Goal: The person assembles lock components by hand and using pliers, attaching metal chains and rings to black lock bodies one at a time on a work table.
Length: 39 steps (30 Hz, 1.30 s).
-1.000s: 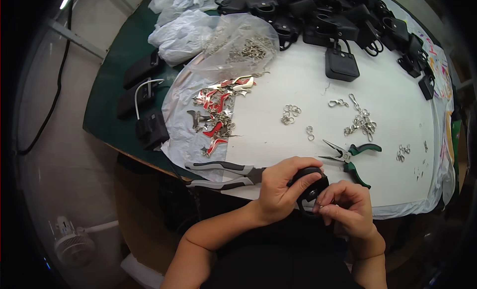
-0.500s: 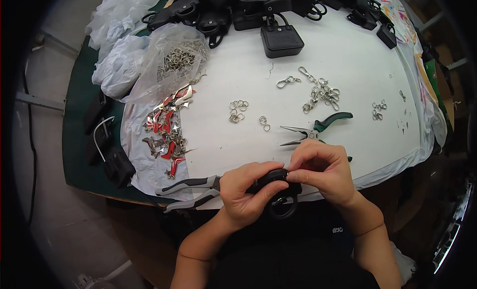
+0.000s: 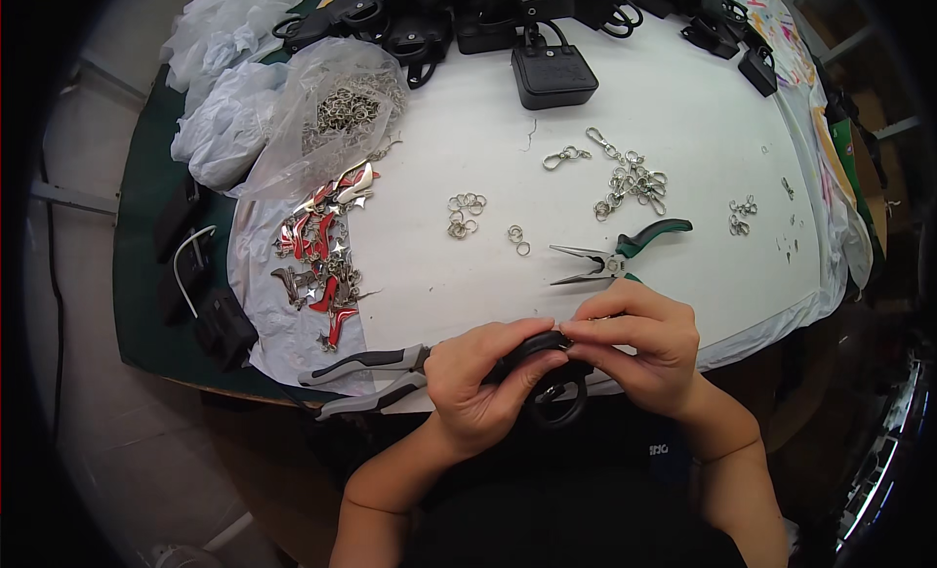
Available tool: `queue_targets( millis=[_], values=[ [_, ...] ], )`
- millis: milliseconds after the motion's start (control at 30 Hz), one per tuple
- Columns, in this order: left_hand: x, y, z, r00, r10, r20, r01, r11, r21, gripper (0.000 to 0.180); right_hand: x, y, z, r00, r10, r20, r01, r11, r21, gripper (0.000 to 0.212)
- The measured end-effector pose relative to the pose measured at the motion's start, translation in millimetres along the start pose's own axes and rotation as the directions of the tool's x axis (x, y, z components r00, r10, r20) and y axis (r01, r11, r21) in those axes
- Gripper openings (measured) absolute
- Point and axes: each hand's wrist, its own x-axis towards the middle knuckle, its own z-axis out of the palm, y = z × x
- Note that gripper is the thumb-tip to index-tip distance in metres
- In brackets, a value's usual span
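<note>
At the table's near edge my left hand (image 3: 473, 378) is closed around a small black handbag (image 3: 539, 343), its rounded black handle hanging toward me. My right hand (image 3: 639, 348) pinches at the bag's right end, thumb and fingertips together. A tiny metallic glint shows there, but the piece is mostly hidden by the fingers. Just beyond my right hand lie green-handled needle-nose pliers (image 3: 613, 263) with their jaws spread. Grey-handled pliers (image 3: 366, 363) lie left of my left hand, their head covered by it.
Small black handbags (image 3: 554, 75) crowd the far edge. Silver split rings (image 3: 467, 215) and swivel clasps (image 3: 636, 189) lie mid-table. To the left are red and silver charms (image 3: 327, 238) and a clear bag of metal chain (image 3: 346, 109). Smaller fittings (image 3: 742, 217) sit at right.
My right-hand fingers have straightened and drawn closer together over the bag's end, covering more of it. My left hand keeps its hold. The whole view has shifted slightly.
</note>
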Motion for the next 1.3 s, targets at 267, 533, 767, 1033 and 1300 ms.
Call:
queue_targets(
  millis=[267,533,767,1033,1300],
  values=[
    [0,-3,1,0.984,0.176,0.009,-0.177,0.982,0.069,0.034,4,-2,-2,0.993,0.101,0.057,-0.107,0.987,0.121,0.02],
    [3,-3,1,0.975,0.214,0.053,-0.217,0.974,0.064,0.036,12,-16,-17,0.89,0.384,0.247,-0.439,0.866,0.238,0.024],
    [0,-4,1,0.955,0.285,0.081,-0.289,0.957,0.038,0.033,10,-36,-36,0.824,0.406,0.395,-0.519,0.822,0.237,0.023],
    [4,2,7,0.892,0.431,0.136,-0.451,0.869,0.202,0.029,-12,-34,-24,0.926,0.361,0.113,-0.377,0.903,0.205,0.01],
    [9,5,6,0.826,0.531,0.192,-0.564,0.764,0.313,0.019,-14,-31,-24,0.926,0.36,0.114,-0.375,0.911,0.174,0.01]
  ],
)
